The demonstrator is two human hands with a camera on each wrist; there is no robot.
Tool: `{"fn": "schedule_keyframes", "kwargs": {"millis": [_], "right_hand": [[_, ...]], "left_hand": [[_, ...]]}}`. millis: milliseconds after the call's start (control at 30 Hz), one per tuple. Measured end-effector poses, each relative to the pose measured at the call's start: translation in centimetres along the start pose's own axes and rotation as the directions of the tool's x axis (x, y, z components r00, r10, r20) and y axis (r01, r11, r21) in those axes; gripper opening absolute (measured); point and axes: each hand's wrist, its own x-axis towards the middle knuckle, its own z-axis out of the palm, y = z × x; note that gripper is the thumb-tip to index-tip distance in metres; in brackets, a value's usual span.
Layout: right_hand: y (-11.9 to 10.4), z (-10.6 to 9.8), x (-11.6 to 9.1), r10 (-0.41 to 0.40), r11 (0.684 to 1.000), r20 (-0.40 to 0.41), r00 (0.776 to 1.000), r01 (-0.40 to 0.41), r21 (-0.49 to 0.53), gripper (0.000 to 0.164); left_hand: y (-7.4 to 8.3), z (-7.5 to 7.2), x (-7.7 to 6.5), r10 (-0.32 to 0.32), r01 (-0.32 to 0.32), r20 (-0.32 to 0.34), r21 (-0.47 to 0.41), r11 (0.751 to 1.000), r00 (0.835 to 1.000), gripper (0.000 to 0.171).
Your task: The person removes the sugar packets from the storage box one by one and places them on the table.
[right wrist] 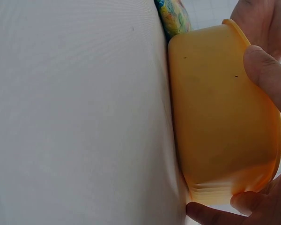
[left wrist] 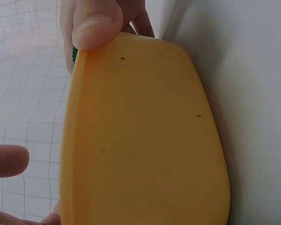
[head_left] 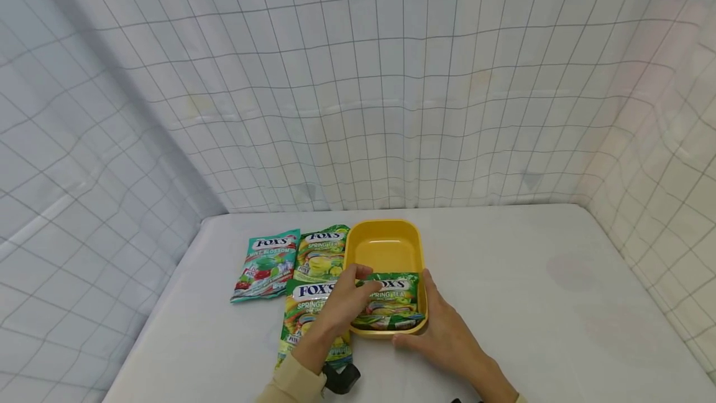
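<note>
A yellow plastic tub [head_left: 386, 257] stands on the table with a green Fox's Spring Tea candy bag [head_left: 394, 305] in its front half. My right hand [head_left: 450, 331] grips the tub's front right corner, thumb at the front rim and fingers along the right side. Over the tub's left rim is my left hand [head_left: 348, 300], its fingers at the bag's upper left and its thumb above the bag. The left wrist view shows that thumb [left wrist: 9, 161] standing off from the tub wall. Parts of the left fingers are hidden behind the rim there.
Left of the tub lie two more Spring Tea bags, one at the back [head_left: 321, 257] and one in front [head_left: 296, 322], partly under the left forearm. A teal Mint Blossom bag [head_left: 267, 269] lies farther left. White gridded sheets [head_left: 380, 111] enclose the white table [head_left: 531, 303].
</note>
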Motion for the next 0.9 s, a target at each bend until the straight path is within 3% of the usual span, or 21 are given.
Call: {"fn": "schedule_keyframes", "kwargs": {"millis": [333,533,700,900], "right_hand": [[0.08,0.06,0.02,-0.004,1.000,-0.002,1.000,0.004,0.001,0.138],[0.01,0.11,0.01,0.002,1.000,-0.001,1.000,-0.002,0.008,0.139],[-0.02,0.12,-0.04,0.002,1.000,-0.001,1.000,-0.002,0.007,0.139],[0.01,0.14,-0.10,-0.012,1.000,-0.005,1.000,0.012,0.002,0.138]], "left_hand": [[-0.29,0.07,0.10,0.030,-0.031,-0.022,-0.070,0.997,0.999,0.054],[0.26,-0.13,-0.06,-0.020,0.015,-0.032,-0.133,0.991,0.999,0.060],[0.40,-0.49,0.01,-0.076,0.070,-0.017,-0.234,0.970,0.997,0.065],[0.63,-0.78,0.41,-0.084,0.077,-0.002,-0.389,0.918,0.996,0.061]]}}
